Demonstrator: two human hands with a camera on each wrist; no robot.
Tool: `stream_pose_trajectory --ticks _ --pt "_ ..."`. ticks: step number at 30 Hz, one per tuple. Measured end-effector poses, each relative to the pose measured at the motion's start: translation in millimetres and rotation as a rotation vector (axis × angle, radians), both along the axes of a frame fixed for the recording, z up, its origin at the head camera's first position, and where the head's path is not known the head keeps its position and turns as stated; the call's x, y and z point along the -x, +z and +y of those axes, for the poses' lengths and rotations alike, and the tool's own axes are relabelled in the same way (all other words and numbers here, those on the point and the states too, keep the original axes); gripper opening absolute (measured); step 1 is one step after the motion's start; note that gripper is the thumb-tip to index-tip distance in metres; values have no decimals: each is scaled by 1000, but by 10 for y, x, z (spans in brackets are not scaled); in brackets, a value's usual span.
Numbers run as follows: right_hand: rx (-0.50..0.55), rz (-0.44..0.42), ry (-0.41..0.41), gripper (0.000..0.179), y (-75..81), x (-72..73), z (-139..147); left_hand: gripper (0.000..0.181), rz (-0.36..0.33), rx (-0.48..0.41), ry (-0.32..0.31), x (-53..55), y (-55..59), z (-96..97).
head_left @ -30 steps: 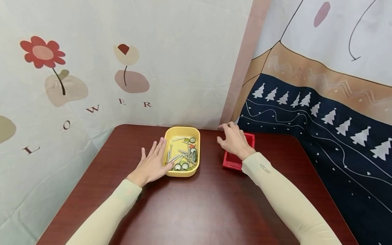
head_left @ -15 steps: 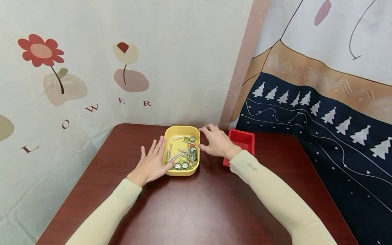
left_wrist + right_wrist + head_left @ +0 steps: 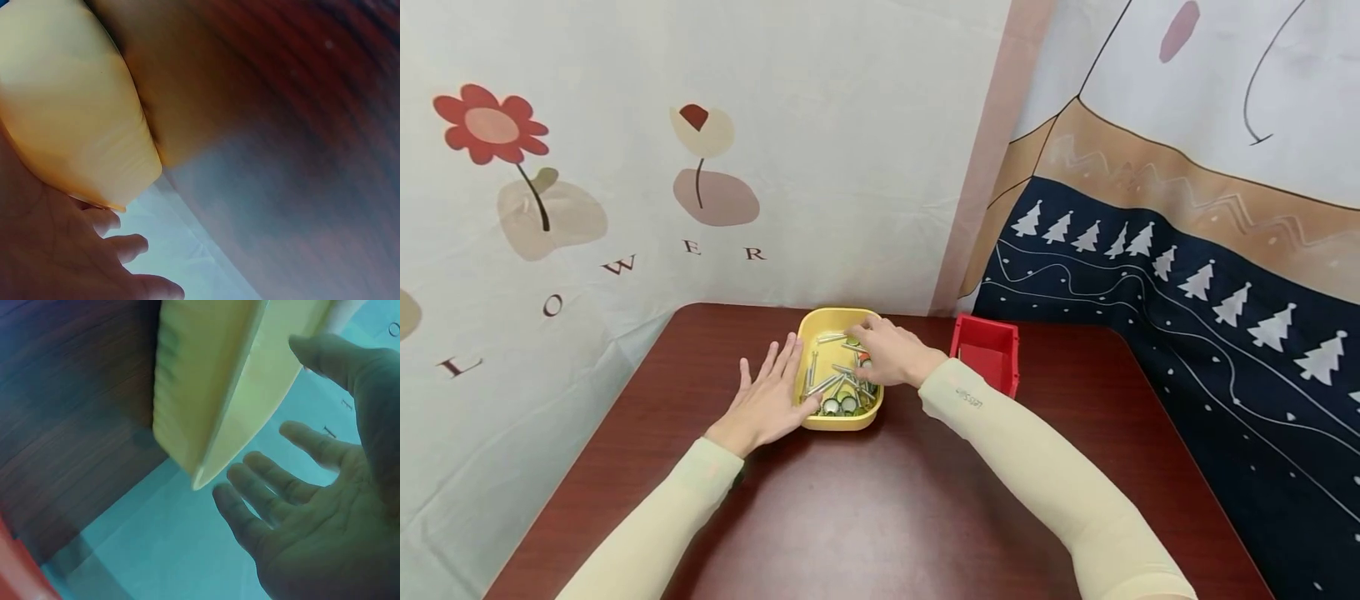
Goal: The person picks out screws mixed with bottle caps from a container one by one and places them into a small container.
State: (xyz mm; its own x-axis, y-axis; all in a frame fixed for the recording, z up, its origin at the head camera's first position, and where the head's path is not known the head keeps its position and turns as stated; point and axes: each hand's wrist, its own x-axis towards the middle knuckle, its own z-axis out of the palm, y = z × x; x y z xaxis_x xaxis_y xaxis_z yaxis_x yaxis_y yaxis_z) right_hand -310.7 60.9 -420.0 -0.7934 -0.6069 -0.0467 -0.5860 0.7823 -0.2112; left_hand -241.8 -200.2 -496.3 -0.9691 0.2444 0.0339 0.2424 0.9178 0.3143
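Note:
A yellow plastic tray (image 3: pixel 840 424) stands near the table's back edge, with thin silver nails (image 3: pixel 825 385) and several bottle caps (image 3: pixel 847 405) loose inside. My left hand (image 3: pixel 763 410) rests flat-fingered along its left side, thumb at the near corner. In the left wrist view, that hand lies beside the tray's outer wall (image 3: pixel 75 100). Over the tray's right rim reaches my right hand (image 3: pixel 891 354), fingers above the contents. The right wrist view shows its palm (image 3: pixel 331 537) holding nothing, fingers spread and slightly bent, thumb over the tray's inside.
A red plastic bin (image 3: pixel 988 362) stands to the right of the yellow tray, partly behind my right sleeve (image 3: pixel 1000 425). All of it is on a dark reddish wooden table (image 3: pixel 850 517). Printed cloth (image 3: pixel 850 167) hangs close behind the table's back edge.
My right hand has moved left from above the red bin to over the yellow tray, uncovering more of the bin. The left hand stays at the tray's side.

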Motion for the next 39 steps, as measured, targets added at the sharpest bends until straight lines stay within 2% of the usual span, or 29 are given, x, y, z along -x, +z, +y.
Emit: stream_pose_trajectory --ticks 10,14,17,19,21,24,26,30,31,33,34,35,37,39 --pt "-195 -47 42 75 -22 82 -328 107 -2 7 -6 22 -18 -13" --pt "-251 -57 77 54 21 43 -411 106 -2 5 -3 18 -13 -17" --pt "-316 -72 48 29 23 -8 -471 105 -1 3 -2 19 -16 -13" --pt "-363 -79 21 17 -49 21 -526 105 0 2 -1 19 -18 -12" --pt "-394 -65 -1 11 -257 154 -583 105 0 -1 -1 20 -19 -9" --pt "-415 -68 -12 14 -556 384 -648 106 -1 -2 -1 22 -18 -6" --pt "-434 -59 -11 17 -530 355 -682 106 -1 -4 -1 19 -17 -9" --pt "-466 -48 32 21 -168 97 -687 107 -1 -5 -2 9 -13 -19" --pt "-463 -44 39 23 -230 141 -705 107 -1 -5 -3 7 -10 -20" --pt "-445 -25 63 24 -474 342 -725 107 0 -5 -5 5 -4 -20" --pt "-438 -18 64 25 -619 449 -742 107 0 -5 -6 5 -1 -18" --pt "-441 -8 52 26 -654 472 -774 107 0 -5 -6 7 0 -17" --pt "-423 7 50 28 -889 652 -794 107 -1 -5 -7 10 -3 -15" --pt "-430 2 30 28 -849 632 -801 107 -2 -5 -6 13 -8 -16"
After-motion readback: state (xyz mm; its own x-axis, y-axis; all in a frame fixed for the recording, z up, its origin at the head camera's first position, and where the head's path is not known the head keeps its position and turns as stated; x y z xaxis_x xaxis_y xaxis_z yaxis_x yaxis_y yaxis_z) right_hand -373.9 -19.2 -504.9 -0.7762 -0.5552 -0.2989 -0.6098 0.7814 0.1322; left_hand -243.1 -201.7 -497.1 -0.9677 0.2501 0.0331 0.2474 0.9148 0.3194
